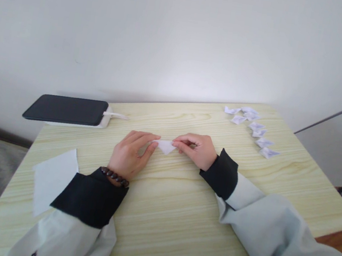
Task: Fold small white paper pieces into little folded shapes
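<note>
Holding a small folded paper (166,146) between both hands seems to be the step in hand, likely shaping or pressing a fold. The left hand (129,154) pinches its left end between thumb and fingers; the right hand (198,149) pinches its right end the same way, so both grips are narrow. Any further crease would call for keeping those ends level and the layers lined up while a fingertip presses the edge. The paper is around the middle of the table (164,213), toward the far side; whether it touches the top or is held just above it, I cannot tell. Its long axis runs left to right from hand to hand, with the straight edge on the far side and the blunt point of the triangle aimed at the near side. The fingers hide both ends. A flat white sheet (52,180) is at the left, beside the left sleeve (89,201). Far left, a phone (66,110) lies on a white block (106,121) with a cable (117,115). Several folded shapes (267,152) form a loose, bent line at the far right.
</note>
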The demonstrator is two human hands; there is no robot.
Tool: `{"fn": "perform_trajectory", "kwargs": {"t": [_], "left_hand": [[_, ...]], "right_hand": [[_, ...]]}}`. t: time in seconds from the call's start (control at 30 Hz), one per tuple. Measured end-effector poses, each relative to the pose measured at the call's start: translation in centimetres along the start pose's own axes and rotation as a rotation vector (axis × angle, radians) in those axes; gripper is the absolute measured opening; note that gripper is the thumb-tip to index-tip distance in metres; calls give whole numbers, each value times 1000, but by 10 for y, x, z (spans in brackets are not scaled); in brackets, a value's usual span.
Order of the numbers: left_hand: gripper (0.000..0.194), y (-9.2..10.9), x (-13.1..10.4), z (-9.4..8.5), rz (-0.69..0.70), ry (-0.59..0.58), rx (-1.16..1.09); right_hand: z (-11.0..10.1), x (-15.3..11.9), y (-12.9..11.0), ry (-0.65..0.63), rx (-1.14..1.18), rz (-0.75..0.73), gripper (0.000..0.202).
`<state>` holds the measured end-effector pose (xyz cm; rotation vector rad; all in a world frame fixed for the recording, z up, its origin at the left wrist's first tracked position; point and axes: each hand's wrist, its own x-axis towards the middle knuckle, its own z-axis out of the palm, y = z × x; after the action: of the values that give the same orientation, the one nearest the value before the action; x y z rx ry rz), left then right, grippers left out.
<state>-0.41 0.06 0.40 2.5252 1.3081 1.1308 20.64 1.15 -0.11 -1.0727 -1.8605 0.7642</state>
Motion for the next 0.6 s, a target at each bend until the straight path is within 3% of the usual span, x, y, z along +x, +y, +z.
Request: {"fn": "perform_trajectory", "kwargs": {"t": [0.13,0.27,0.43,0.6], "left_hand": [[32,1,-2,1,74,-49,-39],[33,0,-1,0,124,22,13],[18,-1,0,-1,195,0,10],[9,0,1,1,117,103,16]], "right_hand": [[3,0,2,40,177,119,19],[4,0,2,15,222,122,20],[3,-1,-1,-50,209,114,21],[2,-3,-2,-54,251,88,24]]}}
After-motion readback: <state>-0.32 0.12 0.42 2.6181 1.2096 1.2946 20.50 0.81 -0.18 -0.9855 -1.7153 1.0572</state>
